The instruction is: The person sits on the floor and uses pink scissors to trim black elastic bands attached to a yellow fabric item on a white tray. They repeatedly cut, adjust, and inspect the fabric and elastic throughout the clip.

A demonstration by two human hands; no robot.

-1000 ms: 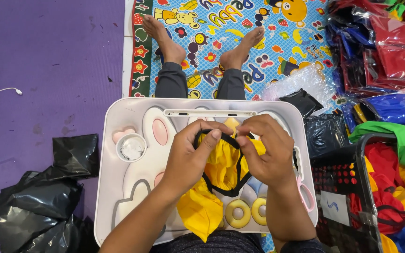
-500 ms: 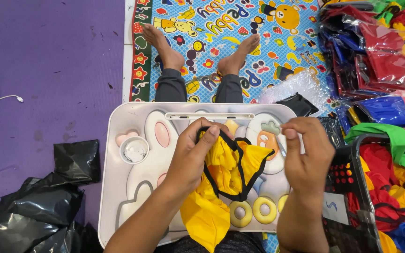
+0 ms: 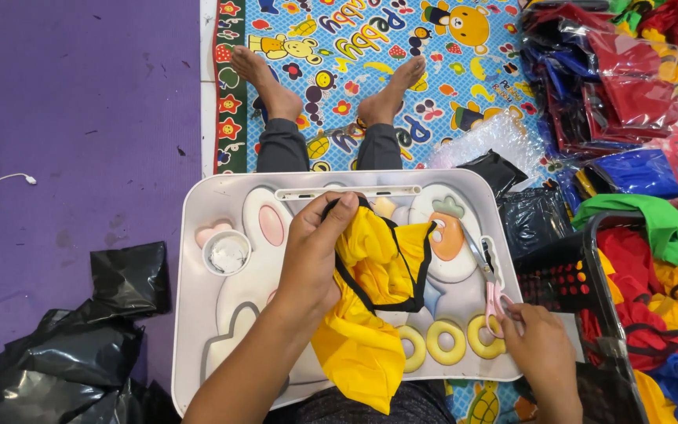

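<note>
Since the earlier frame I note my right hand point(image 3: 539, 345) has dropped from mid-tray to the tray's right edge, fingers now closed on the pink-handled scissors point(image 3: 486, 279) lying there. My left hand point(image 3: 315, 251) remains clamped on the yellow garment point(image 3: 366, 314), pinching its black trim near the top. The fabric is thin, glossy and crumpled, draped across the white lap tray point(image 3: 198, 314), a smooth plastic panel with rounded corners. Below is a purple mat point(image 3: 80, 102); crumpled black plastic bags point(image 3: 64, 345) lie left.
</note>
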